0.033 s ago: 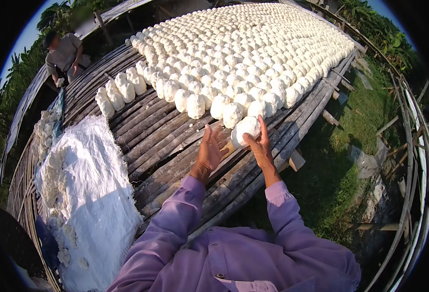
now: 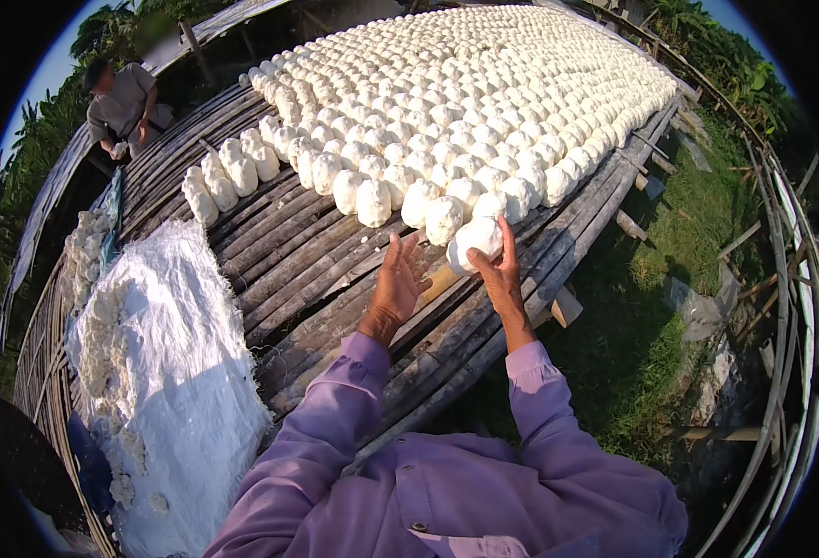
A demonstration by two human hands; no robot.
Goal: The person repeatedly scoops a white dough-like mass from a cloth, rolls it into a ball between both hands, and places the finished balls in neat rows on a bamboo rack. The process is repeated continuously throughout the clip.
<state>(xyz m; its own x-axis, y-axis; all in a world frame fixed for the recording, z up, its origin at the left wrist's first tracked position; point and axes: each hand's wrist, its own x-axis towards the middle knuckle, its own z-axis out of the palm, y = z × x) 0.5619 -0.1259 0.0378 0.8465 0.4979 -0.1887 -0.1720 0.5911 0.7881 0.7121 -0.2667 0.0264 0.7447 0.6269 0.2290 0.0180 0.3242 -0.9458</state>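
Note:
A white, rounded lump of a dough-like stuff [image 2: 472,244] is in my right hand [image 2: 502,277], thumb on its near side and fingers round its right. It is at the near edge of many similar white lumps [image 2: 465,121] standing in close rows on the bamboo platform [image 2: 288,246]. Beside it, to the left, stands another lump [image 2: 444,219]. My left hand [image 2: 396,281] is apart from the lump, held over the bamboo poles with fingers stretched out and nothing in it.
At left, a white woven sheet [image 2: 181,316] carries crumbly white material [image 2: 102,344] along its left side. A short row of lumps [image 2: 239,167] stands beyond it. Another person [image 2: 126,107] is at the far left. Grass [image 2: 679,232] lies below the platform's right edge.
My right hand has shifted the lump slightly right and up, closer to the rows. My left hand has drawn a little away from it. The other person's hand has moved slightly.

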